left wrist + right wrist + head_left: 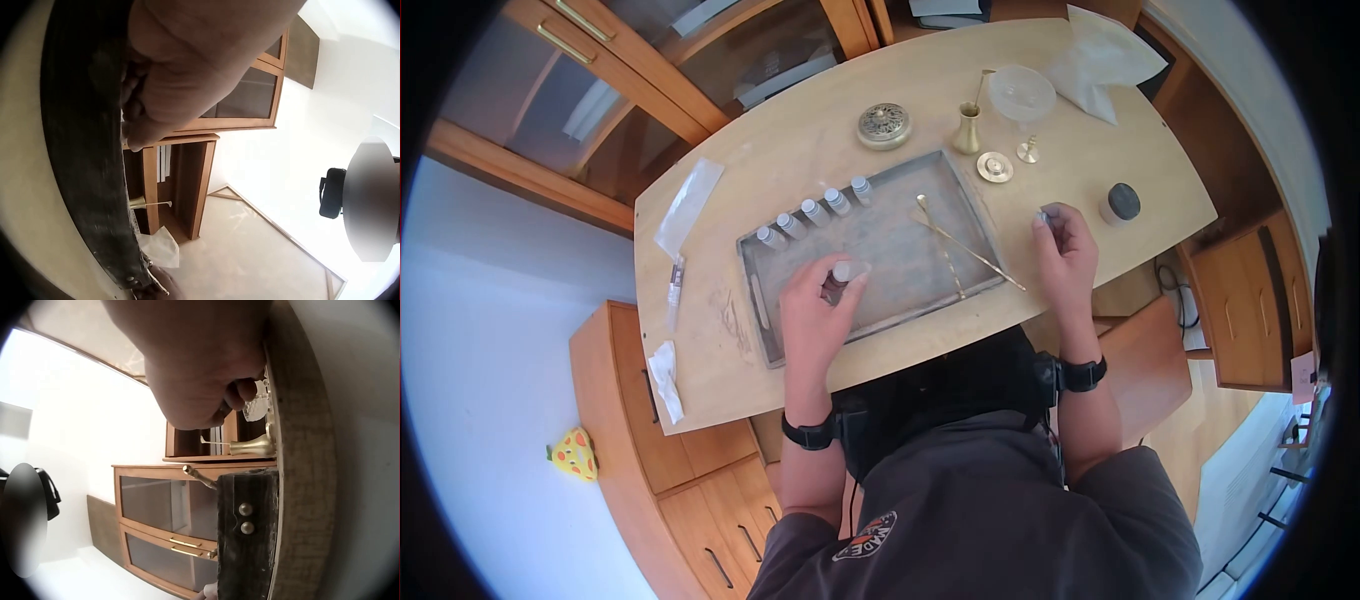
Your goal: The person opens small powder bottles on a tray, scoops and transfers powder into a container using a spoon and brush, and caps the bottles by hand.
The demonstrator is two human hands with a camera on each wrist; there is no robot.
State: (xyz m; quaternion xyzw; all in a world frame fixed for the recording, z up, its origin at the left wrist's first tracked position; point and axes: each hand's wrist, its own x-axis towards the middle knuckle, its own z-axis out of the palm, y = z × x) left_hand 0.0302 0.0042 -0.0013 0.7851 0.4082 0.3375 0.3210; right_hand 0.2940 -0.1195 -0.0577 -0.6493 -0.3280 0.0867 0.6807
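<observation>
My left hand grips a small vial with dark contents above the left part of the grey tray. Whether its pale top is capped, I cannot tell. Beyond the tray's right edge, my right hand has its fingers curled, with a small greyish thing between thumb and fingers. Several white-capped vials stand in a row along the tray's far left side. Two thin brass tools lie crossed on the tray's right part. Both wrist views show the undersides of the left hand and right hand, contents hidden.
Behind the tray stand a round brass box, a brass vase holding a tool, brass pieces and a clear bowl. A dark-lidded jar is at right. Plastic bags and a crumpled tissue lie left.
</observation>
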